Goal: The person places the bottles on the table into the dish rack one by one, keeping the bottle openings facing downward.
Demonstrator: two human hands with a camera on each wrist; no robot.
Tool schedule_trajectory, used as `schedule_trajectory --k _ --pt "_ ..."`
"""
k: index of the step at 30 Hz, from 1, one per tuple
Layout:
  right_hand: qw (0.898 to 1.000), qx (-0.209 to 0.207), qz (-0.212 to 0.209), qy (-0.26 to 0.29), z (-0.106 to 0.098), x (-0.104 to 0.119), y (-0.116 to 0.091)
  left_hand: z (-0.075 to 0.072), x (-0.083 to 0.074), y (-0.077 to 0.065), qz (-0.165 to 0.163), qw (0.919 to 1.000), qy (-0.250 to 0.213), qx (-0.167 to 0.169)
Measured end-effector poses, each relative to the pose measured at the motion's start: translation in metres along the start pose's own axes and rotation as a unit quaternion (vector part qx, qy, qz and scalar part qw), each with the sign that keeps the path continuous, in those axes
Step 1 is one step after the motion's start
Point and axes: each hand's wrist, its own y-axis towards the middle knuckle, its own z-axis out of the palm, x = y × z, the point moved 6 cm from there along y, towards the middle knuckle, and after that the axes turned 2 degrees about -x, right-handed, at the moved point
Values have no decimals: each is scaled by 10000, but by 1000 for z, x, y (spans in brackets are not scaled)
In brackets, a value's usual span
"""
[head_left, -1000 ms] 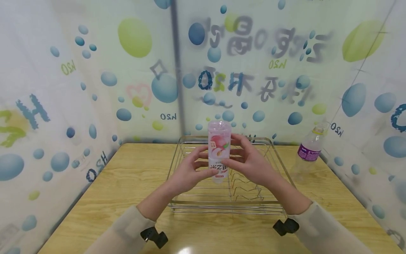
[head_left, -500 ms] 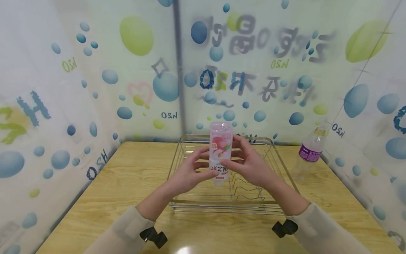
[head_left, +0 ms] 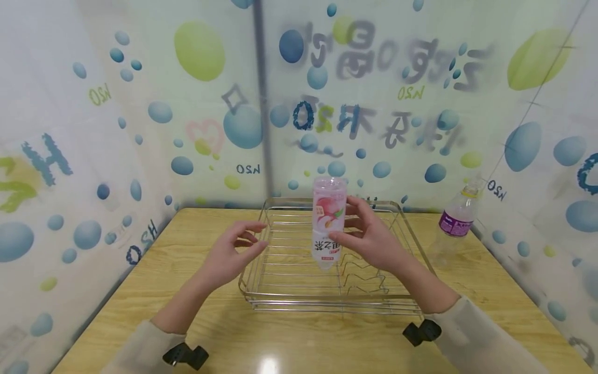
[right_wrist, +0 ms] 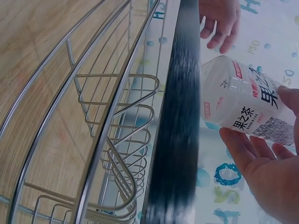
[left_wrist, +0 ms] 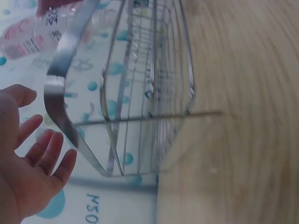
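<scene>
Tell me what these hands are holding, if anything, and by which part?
The right hand holds the pinkish bottle by its labelled side, around the middle of its body; the left hand holds nothing.

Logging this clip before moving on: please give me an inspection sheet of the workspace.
Surface: wood-grain table, a bright glint on its near part.
Job's things: pink bottle, held neck-down above the wire rack.
Clutter: purple-labelled bottle on the table, right of the rack.
Grips: left grip relaxed, holding nothing, by the rack's left side; right grip holds the pink bottle.
Cables: nothing seen.
Surroundings: dotted backdrop left, right and behind, bearing mirrored lettering.
</scene>
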Motion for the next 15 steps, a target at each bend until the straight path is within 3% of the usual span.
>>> schedule_trajectory --k 3,10,15 --pt "10000 -24 -13 -54 -1 0 1 -7 14 -7 -177 9998 111 -60" --pt "10000 -55 30 -50 -1 1 4 2 42 -22 -800 9957 -64 470" --pt "10000 -56 24 21 0 4 12 9 52 -26 -937 9916 -561 689"
